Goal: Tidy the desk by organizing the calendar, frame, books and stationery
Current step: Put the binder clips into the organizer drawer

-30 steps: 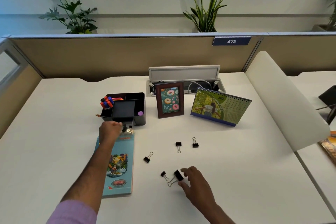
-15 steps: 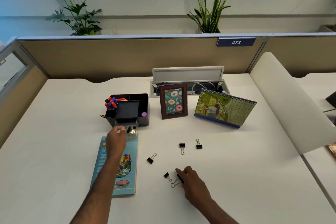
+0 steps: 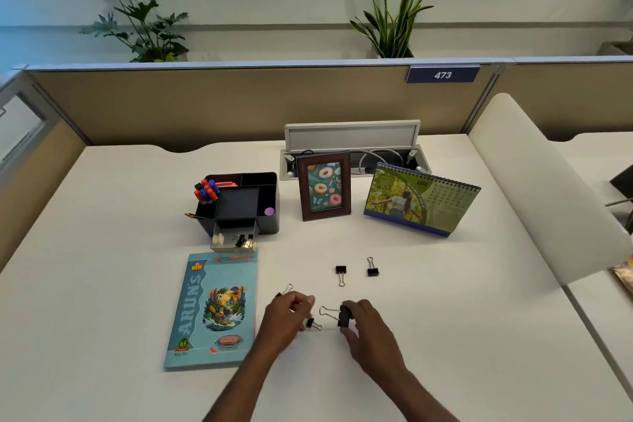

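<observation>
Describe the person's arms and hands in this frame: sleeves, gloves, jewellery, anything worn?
Both hands are bare: no gloves on the left hand or the right hand. No rings, watch or wristband can be made out, though the left hand is slightly motion-blurred. Both forearms are uncovered down to the bottom edge of the picture; no sleeve shows. No cables or markings are visible.

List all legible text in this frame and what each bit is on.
"473": white on the blue plate on the partition.
"ARUN'S": large letters down the blue book cover.
"NEW": top left corner of that cover.
"65": green badge at its bottom left.
Red logo at the cover's bottom and the red strip at its top: too blurred.
Desk calendar: heading and date grid too small to read.
Picture frame: no text.
</observation>
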### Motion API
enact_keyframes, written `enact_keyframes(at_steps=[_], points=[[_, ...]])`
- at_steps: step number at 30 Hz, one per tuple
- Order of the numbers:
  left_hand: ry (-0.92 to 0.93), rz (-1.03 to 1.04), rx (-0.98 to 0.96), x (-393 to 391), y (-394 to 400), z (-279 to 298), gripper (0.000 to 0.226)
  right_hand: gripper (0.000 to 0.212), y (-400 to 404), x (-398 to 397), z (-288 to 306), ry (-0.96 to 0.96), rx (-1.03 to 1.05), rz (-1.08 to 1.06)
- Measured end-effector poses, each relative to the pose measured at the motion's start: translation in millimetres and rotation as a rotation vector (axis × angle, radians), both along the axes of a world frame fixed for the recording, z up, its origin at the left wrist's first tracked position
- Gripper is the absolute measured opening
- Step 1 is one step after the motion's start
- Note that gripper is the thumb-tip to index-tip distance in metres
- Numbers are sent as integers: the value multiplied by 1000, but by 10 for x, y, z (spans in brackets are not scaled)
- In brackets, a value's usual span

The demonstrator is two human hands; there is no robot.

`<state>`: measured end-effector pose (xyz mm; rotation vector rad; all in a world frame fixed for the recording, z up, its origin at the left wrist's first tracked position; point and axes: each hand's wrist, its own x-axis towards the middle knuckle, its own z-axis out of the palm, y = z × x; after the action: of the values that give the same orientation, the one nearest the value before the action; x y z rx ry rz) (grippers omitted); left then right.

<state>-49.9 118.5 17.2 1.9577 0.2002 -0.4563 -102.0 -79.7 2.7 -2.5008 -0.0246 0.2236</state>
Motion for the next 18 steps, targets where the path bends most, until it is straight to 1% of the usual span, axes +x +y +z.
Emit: enact_keyframes(at_steps=[5, 14, 18], points=[[-22, -54, -45, -50, -136, 73, 16, 38, -38, 13, 34, -91, 9, -16], [-79, -24, -73, -68, -185, 136, 11, 44, -22, -7, 85, -143, 22, -12], [-81, 2, -80, -51, -142, 135, 11, 57, -25, -38, 65, -134, 49, -28]])
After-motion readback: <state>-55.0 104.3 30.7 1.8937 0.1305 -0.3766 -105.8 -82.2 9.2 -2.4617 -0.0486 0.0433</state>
